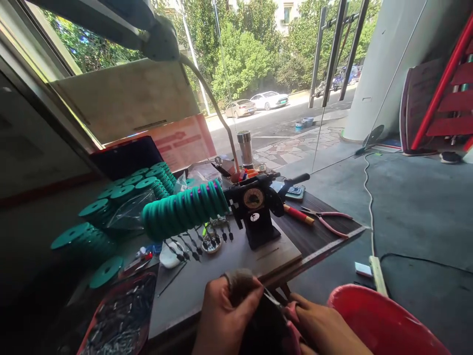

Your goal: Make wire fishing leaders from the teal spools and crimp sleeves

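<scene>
The left hand [225, 308] has its thumb and forefinger pressed together; whatever they pinch is too small and blurred to make out. The right hand [323, 320] has its fingers wrapped around the pink handles of the scissors [293, 311], which point at the left thumb tip, near the front edge of the board [195, 286]. This looks like a fine snip — best done with the pinch steady, the blade tips doing the cutting and the thumb clear of their line. The red tub [384, 320] stands close to the right hand, so that elbow has little room outward. Ahead, a bare strip of board separates the hands from the black weights [195, 254] hanging below the green spools [185, 208].
</scene>
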{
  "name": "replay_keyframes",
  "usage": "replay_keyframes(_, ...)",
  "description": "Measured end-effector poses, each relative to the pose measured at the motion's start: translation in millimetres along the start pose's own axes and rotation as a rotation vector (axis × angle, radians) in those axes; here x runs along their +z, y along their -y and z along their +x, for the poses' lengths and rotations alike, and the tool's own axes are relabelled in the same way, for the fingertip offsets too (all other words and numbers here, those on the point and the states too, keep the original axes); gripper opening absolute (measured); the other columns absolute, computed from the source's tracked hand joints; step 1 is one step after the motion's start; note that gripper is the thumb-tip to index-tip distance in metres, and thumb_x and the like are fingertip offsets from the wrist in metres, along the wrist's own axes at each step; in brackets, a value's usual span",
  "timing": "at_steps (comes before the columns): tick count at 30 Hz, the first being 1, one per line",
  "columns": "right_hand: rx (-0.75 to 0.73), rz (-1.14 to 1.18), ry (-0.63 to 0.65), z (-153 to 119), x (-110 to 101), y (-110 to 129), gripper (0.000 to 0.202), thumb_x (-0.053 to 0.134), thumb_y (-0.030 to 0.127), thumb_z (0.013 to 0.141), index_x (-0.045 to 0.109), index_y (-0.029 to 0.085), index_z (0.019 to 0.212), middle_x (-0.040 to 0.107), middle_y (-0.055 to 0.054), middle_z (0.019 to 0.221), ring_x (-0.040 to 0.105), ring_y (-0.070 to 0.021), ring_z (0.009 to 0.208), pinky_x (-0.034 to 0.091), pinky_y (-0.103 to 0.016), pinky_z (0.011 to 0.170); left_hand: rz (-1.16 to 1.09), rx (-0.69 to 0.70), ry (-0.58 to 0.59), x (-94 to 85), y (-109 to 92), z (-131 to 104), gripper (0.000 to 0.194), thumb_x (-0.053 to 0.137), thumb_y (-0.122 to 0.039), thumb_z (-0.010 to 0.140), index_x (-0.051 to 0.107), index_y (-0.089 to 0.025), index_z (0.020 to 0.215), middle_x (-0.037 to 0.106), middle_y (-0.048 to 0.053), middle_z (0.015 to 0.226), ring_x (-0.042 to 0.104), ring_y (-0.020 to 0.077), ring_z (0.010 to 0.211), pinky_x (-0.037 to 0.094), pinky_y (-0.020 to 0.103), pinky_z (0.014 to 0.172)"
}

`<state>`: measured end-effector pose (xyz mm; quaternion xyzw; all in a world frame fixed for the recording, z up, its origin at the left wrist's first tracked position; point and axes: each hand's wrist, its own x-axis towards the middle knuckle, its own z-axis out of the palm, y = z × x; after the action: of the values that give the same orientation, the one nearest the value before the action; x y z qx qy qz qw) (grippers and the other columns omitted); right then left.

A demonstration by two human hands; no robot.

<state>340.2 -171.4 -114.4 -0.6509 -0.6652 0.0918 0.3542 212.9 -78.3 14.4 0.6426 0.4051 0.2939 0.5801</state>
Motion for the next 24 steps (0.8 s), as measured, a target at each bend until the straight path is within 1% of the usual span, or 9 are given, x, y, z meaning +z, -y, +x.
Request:
replay_keyframes(5, -0.043, -0.133, -0.074, 5, -11, 8, 0.031, 0.029, 0.023, 0.082, 0.051, 0.016, 0.062, 0.050, 0.002, 0.064, 0.041, -0.0014, 0.046, 0.024, -0.015, 0.045, -0.042, -0.011, 0.039, -5.2, -1, -3, 0.020, 0.068, -0.031, 0.065, 0.062, -0.012, 0.067, 0.058, 0.000, 0.060, 0.051, 0.0081, 0.059, 0.039, 0.016, 0.056)
replay_keyframes(8, -0.062, -0.261, -0.118, 9, -21, 17, 0.031, 0.030, 0.018, 0.081, 0.054, 0.019, 0.061, 0.049, 0.003, 0.059, 0.040, -0.0021, 0.042, 0.023, -0.017, 0.043, 0.028, -0.002, 0.119, -9.7, 0, -2, 0.019, 0.065, -0.031, 0.068, 0.061, -0.012, 0.069, 0.059, 0.001, 0.062, 0.052, 0.0093, 0.059, 0.039, 0.016, 0.056)
replay_keyframes(11, -0.086, -0.421, -0.283, 12, -24, 23, 0.035, 0.030, 0.018, 0.079, 0.055, 0.019, 0.054, 0.047, 0.003, 0.053, 0.039, -0.0033, 0.038, 0.021, -0.021, 0.043, 0.093, -0.012, 0.176, -12.6, 1, 0, 0.023, 0.062, -0.034, 0.072, 0.060, -0.011, 0.072, 0.061, 0.003, 0.067, 0.053, 0.0116, 0.063, 0.041, 0.019, 0.058)
replay_keyframes(14, -0.087, -0.497, -0.319, 14, -22, 22, 0.039, 0.030, 0.018, 0.080, 0.057, 0.020, 0.053, 0.048, 0.002, 0.052, 0.040, -0.0036, 0.038, 0.020, -0.021, 0.045, 0.119, -0.018, 0.177, -13.2, 4, 3, 0.025, 0.061, -0.036, 0.074, 0.059, -0.011, 0.074, 0.060, 0.004, 0.069, 0.053, 0.0122, 0.064, 0.041, 0.020, 0.059)
replay_keyframes(17, 0.049, -0.469, -0.176, 20, -35, 12, 0.040, 0.029, 0.027, 0.084, 0.058, 0.020, 0.058, 0.052, 0.002, 0.059, 0.041, -0.0044, 0.040, 0.013, -0.021, 0.045, 0.047, 0.010, 0.127, -15.6, 10, 6, 0.025, 0.064, -0.036, 0.072, 0.060, -0.011, 0.073, 0.055, 0.001, 0.063, 0.048, 0.0097, 0.060, 0.038, 0.019, 0.057)
replay_keyframes(18, 0.155, -0.450, -0.067, 24, -46, 7, 0.038, 0.031, 0.034, 0.085, 0.059, 0.021, 0.063, 0.055, 0.002, 0.067, 0.046, -0.0053, 0.045, 0.012, -0.020, 0.047, -0.026, 0.024, 0.101, -17.7, 12, 7, 0.028, 0.065, -0.039, 0.071, 0.061, -0.011, 0.073, 0.052, 0.000, 0.059, 0.046, 0.0085, 0.057, 0.036, 0.019, 0.056)
replay_keyframes(20, 0.515, -0.457, 0.154, 38, -74, -3, 0.034, 0.037, 0.047, 0.084, 0.061, 0.022, 0.079, 0.058, 0.000, 0.085, 0.056, -0.0108, 0.068, 0.013, -0.018, 0.051, -0.240, 0.051, 0.051, -24.1, 16, 9, 0.036, 0.063, -0.047, 0.070, 0.063, -0.012, 0.075, 0.047, -0.001, 0.053, 0.042, 0.0075, 0.052, 0.034, 0.019, 0.053)
replay_keyframes(22, 0.776, -0.497, 0.297, 55, -101, -15, 0.031, 0.040, 0.045, 0.084, 0.061, 0.024, 0.089, 0.057, -0.002, 0.096, 0.055, -0.0146, 0.083, 0.017, -0.018, 0.056, -0.511, 0.075, 0.043, -32.7, 17, 9, 0.043, 0.057, -0.054, 0.073, 0.065, -0.012, 0.079, 0.054, 0.002, 0.060, 0.043, 0.0079, 0.052, 0.035, 0.020, 0.054)
replay_keyframes(24, 0.790, -0.502, 0.319, 71, -118, -28, 0.023, 0.048, 0.036, 0.080, 0.064, 0.019, 0.084, 0.057, -0.006, 0.095, 0.053, -0.0159, 0.084, 0.018, -0.020, 0.060, -0.761, 0.117, 0.023, -41.9, 17, 8, 0.039, 0.055, -0.052, 0.076, 0.067, -0.014, 0.079, 0.061, 0.005, 0.077, 0.045, 0.0087, 0.055, 0.037, 0.022, 0.056)
